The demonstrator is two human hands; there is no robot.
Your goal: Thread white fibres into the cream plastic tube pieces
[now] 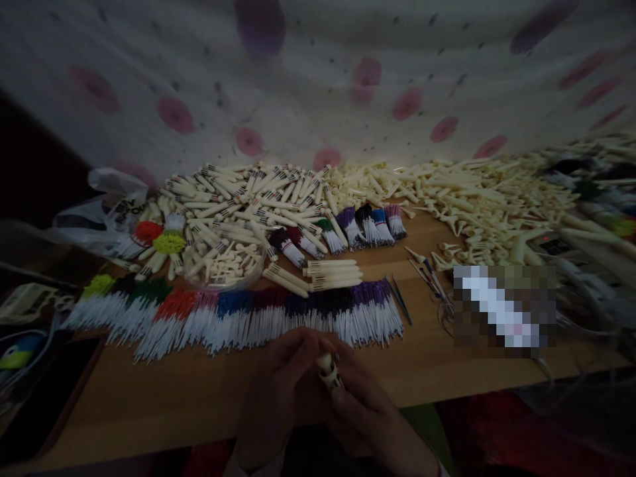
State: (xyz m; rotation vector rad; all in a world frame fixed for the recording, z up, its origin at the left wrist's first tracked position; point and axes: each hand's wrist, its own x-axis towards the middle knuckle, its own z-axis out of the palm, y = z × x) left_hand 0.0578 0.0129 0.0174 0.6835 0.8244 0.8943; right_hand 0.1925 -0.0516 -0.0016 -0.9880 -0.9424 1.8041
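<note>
Near the table's front edge, a cream multicolour pen barrel (pixel 330 375) with dark slots is held between both hands. My right hand (pixel 365 404) is closed around the barrel, its thumb lying along the side. My left hand (pixel 281 384) has its fingers pinched at the barrel's upper end, by a pale rounded piece (pixel 324 361); the fingertips are partly hidden. Just beyond the hands lies a row of white pen refills (pixel 243 331) with coloured ends, sorted by colour. Finished-looking pen barrels (pixel 335 275) lie side by side behind the row.
A clear tub (pixel 228 268) holds small cream parts. Behind are piles of pen barrels (pixel 238 192) and cream pen parts (pixel 477 199). Bundled refills (pixel 350 228) stand between. Tweezers (pixel 400 301) lie right of the row; a dark phone-like slab (pixel 50 397) is at left.
</note>
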